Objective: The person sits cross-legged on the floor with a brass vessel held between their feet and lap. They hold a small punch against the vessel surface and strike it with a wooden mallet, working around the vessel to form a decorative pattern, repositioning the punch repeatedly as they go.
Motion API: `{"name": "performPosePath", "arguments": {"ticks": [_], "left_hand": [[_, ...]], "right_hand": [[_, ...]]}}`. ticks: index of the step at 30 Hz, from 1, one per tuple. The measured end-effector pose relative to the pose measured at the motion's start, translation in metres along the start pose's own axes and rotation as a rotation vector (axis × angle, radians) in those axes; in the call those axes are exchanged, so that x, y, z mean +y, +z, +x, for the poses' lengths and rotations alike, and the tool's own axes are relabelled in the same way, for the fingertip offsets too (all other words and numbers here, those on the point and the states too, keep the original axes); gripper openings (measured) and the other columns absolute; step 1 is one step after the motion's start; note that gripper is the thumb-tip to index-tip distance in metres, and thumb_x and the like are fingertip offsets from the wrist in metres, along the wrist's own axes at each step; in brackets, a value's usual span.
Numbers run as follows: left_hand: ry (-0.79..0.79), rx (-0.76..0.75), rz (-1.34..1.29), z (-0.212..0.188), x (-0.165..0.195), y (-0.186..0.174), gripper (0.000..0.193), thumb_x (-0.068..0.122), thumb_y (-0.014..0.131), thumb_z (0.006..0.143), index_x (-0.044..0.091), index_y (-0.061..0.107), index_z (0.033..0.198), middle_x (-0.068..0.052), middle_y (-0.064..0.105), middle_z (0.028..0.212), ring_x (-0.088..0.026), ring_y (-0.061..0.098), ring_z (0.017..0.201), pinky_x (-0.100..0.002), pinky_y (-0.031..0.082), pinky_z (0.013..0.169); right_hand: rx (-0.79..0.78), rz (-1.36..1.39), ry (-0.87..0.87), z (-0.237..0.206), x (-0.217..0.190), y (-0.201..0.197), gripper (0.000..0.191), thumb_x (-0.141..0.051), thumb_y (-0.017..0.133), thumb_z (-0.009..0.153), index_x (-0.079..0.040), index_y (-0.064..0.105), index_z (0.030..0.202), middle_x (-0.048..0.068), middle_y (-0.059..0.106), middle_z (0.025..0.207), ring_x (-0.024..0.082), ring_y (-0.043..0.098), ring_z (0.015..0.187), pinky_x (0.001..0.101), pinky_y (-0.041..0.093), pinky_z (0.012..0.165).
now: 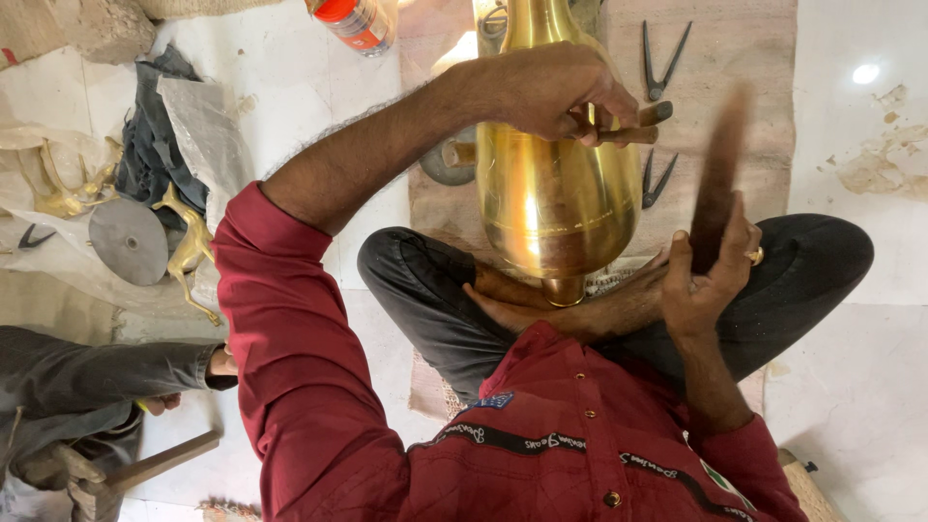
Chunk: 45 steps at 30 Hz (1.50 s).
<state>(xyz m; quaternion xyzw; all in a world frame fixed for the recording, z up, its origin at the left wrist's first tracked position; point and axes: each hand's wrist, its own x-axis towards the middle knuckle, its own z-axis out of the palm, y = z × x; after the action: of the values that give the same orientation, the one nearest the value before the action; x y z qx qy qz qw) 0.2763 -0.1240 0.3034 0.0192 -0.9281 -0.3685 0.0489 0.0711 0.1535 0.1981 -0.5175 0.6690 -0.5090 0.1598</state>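
Observation:
A tall polished brass vase [551, 193] lies across my lap, its base resting against my bare feet [527, 302]. My left hand [556, 92] reaches over the vase's upper body and grips a short punch tool [643, 124] with a dark tip, pressed to the metal. To the right of the vase, my right hand [710, 275], with a ring on one finger, holds a dark wooden stick [720, 169] upright. The stick is blurred by motion.
Two dark metal divider tools [662, 58] [657, 179] lie on the woven mat [754, 87] beyond the vase. An orange-capped bottle [353, 19] stands at the top. Brass deer figurines [188, 246], a grey disc [126, 240] and cloth lie left. Another person's grey sleeve [97, 372] and a hammer [145, 469] are at bottom left.

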Motion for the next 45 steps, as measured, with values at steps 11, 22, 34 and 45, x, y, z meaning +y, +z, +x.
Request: {"name": "performPosePath", "arguments": {"ticks": [11,22,34,45], "left_hand": [[-0.043,0.06,-0.06,-0.012,0.003,0.002,0.019,0.004,0.074,0.096,0.005,0.072,0.115,-0.006,0.08,0.099,-0.013,0.079,0.086,-0.034,0.064,0.073],[-0.053,0.164,-0.03,-0.014,-0.003,0.013,0.024,0.004,0.074,0.095,0.006,0.071,0.119,-0.007,0.079,0.099,-0.014,0.079,0.083,-0.033,0.064,0.071],[-0.088,0.197,0.073,-0.011,0.003,0.011,0.03,0.005,0.08,0.087,0.006,0.073,0.116,-0.007,0.08,0.091,-0.015,0.078,0.081,-0.036,0.061,0.068],[-0.079,0.201,0.024,-0.015,0.001,0.007,0.026,0.004,0.077,0.09,0.007,0.072,0.116,-0.005,0.08,0.093,-0.014,0.078,0.082,-0.036,0.061,0.071]], "right_hand": [[-0.055,-0.206,-0.17,0.008,-0.002,-0.01,0.067,0.005,0.069,0.101,-0.005,0.041,0.161,0.022,0.055,0.131,0.032,0.057,0.12,0.046,0.048,0.102],[-0.097,-0.065,-0.206,0.021,-0.002,-0.012,0.064,0.006,0.066,0.104,-0.003,0.042,0.163,0.018,0.052,0.132,0.027,0.054,0.118,0.0398,0.046,0.102],[-0.111,-0.243,-0.254,0.028,-0.001,-0.011,0.067,0.009,0.068,0.099,0.001,0.043,0.16,0.019,0.053,0.126,0.029,0.056,0.12,0.0414,0.049,0.1],[-0.118,-0.109,-0.215,0.035,-0.002,-0.013,0.07,0.011,0.062,0.102,0.0,0.035,0.164,0.025,0.048,0.149,0.03,0.055,0.135,0.0435,0.051,0.108]]}}
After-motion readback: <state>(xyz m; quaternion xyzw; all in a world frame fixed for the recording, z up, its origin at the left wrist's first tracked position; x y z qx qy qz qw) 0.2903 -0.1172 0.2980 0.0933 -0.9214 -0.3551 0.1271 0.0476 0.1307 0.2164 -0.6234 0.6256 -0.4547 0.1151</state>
